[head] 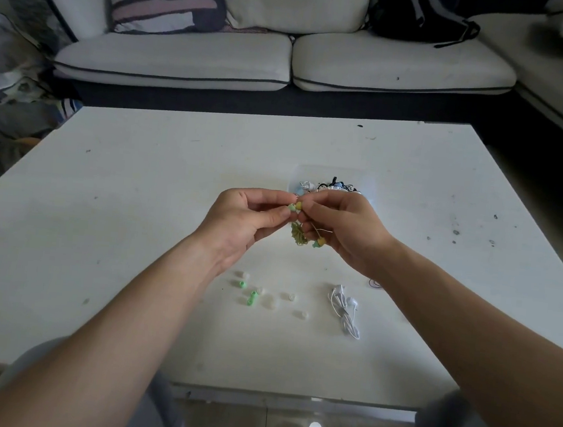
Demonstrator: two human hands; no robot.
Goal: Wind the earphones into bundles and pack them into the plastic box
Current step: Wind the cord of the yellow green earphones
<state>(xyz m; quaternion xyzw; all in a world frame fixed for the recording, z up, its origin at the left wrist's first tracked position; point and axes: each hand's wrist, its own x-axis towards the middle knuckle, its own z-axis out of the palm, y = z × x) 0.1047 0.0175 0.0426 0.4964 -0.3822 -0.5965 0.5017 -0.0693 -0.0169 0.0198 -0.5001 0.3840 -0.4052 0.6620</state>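
**Q:** Centre of frame: what are your hands doing?

**Me:** My left hand (248, 217) and right hand (344, 229) meet above the table (137, 199), fingertips almost touching. Both pinch the green earphones (298, 234). The left has a bud (294, 207) between thumb and forefinger, and the right nips the cord just beside it. The coil (299, 238) and the second bud hang below my right fingers.

**Q:** And the box?

**Me:** The box (311, 173) sits just behind my right hand, centre right of the frame, with bundles (331, 185) heaped inside. A white pair (345, 305) lies in a loose tangle at lower right, near my right forearm. Loose tips (251, 294) are scattered at lower centre.

**Q:** Which step is this?

**Me:** Finishing the green bundle, I would judge. The coil looks wound, and the bud ends need securing.

**Q:** How do you do that well?

**Me:** Keep the coil pinched so it cannot spring open. Pass the free end round the middle snugly, but not so tight that the thin cord kinks, then tuck the buds in. Carry it straight over the rim and lay it on the heap. The cord looks light and springy, so I would let go only once it rests there. After that, the white pair.
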